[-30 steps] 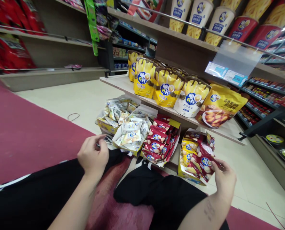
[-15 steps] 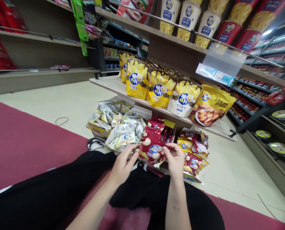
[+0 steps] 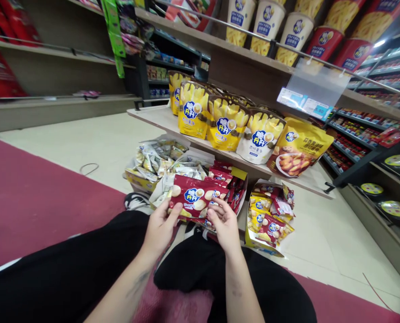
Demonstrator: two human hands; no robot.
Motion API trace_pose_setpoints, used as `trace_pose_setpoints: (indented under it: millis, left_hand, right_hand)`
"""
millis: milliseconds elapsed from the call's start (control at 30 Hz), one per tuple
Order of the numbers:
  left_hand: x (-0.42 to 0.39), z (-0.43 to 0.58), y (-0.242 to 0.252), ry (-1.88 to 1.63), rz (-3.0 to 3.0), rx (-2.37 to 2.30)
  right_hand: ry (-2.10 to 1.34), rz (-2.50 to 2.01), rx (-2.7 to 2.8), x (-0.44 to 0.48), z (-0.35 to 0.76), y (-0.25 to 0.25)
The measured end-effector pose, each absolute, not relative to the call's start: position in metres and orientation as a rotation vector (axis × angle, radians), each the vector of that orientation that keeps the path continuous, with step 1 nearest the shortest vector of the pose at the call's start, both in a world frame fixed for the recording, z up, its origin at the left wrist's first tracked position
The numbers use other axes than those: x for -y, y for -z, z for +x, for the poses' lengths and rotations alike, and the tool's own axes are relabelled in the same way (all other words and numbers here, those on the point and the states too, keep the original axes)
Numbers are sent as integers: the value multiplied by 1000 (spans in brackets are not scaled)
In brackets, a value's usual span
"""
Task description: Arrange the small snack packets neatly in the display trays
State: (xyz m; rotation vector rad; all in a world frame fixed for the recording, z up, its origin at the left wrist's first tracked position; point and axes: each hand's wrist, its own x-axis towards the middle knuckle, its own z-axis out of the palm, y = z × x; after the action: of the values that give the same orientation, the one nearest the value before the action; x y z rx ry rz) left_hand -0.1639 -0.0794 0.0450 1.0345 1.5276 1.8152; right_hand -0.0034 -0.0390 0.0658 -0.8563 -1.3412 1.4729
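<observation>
A red snack packet [image 3: 198,195] with a blue-and-white logo is held up before me, roughly level, over the front of the boxes. My left hand [image 3: 161,226] pinches its left end, thumb on the front face. At the packet's lower right corner, my right hand [image 3: 225,224] has its fingers curled against the edge. Behind and below it stands a box of red packets [image 3: 235,190]. To the left are a box of white packets [image 3: 159,190] and a box of pale packets [image 3: 141,179]. On the right sits a box of mixed yellow and red packets [image 3: 258,240].
A low shelf board [image 3: 152,117] overhangs the boxes, carrying yellow and white snack pouches [image 3: 225,125]. Above is a higher shelf with paper cups [image 3: 267,22] and a hanging price tag [image 3: 304,103]. My legs [image 3: 193,264] and a shoe [image 3: 137,202] lie close to the boxes.
Both hands have moved left and a little up, bringing the red packet from in front of its box to a flatter, more face-on position. The right hand's fingers have shifted toward the lower corner.
</observation>
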Motion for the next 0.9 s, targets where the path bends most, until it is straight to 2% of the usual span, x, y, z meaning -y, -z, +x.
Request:
trace_pose_setpoints:
  millis: [167,333,533,767,900]
  left_hand:
    - [77,-165,-41,-1706,998,-1438]
    - [74,-162,-25,-1475,1016,-1400]
    - [74,-130,-11,-1191,1400,-1379]
    - [68,-115,4,-1182,1630,-1446]
    - [63,-118,10,-1325,1657,-1444]
  right_hand:
    - [-1426,-892,1357,38,-9,-55]
    - [-1238,-1008,1345,25,-1,-50]
    - [-1339,-1063,1603,-2,48,-53]
    - [-590,-1391,1179,-37,143,-38]
    - [-464,-1364,1188,-64,138,-27]
